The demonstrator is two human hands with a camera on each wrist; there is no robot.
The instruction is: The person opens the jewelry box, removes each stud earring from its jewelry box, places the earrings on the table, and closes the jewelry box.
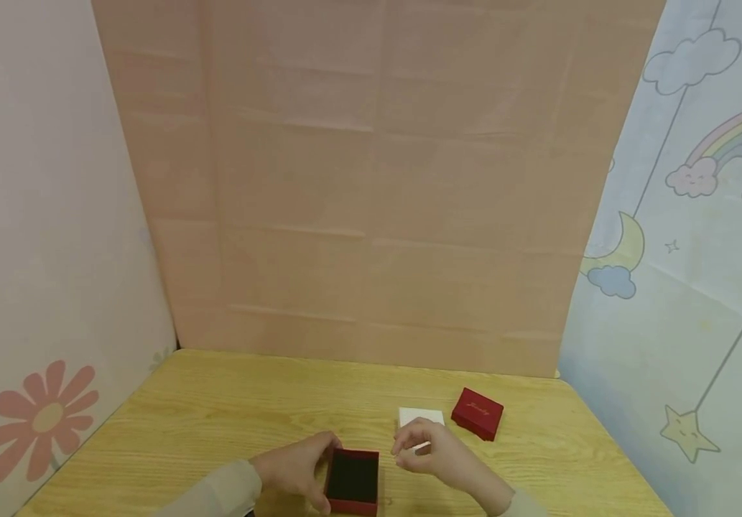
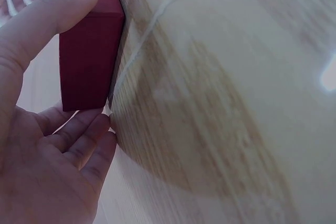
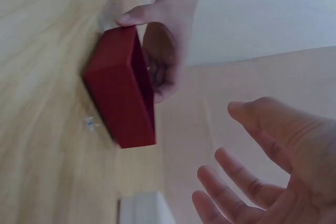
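Observation:
My left hand [image 1: 296, 467] holds a lidless red box [image 1: 353, 504] with a black lining on the table, thumb at its near side and fingers at the far side. In the left wrist view the thumb [image 2: 79, 4] lies against the red wall. To the right of the box, my right hand [image 1: 432, 452] hovers with relaxed, bent fingers and nothing in them. In the right wrist view its thumb and fingers [image 3: 254, 182] are spread apart. A small shiny piece [image 3: 90, 123] lies on the table beside the red box.
Behind my right hand, partly hidden, sits a white box [image 1: 420, 414]. A red lid [image 1: 478, 414] with script lettering lies farther right on the wooden table [image 1: 248, 395]. A pinkish backdrop [image 1: 371, 215] closes off the back, with patterned sheets at both sides.

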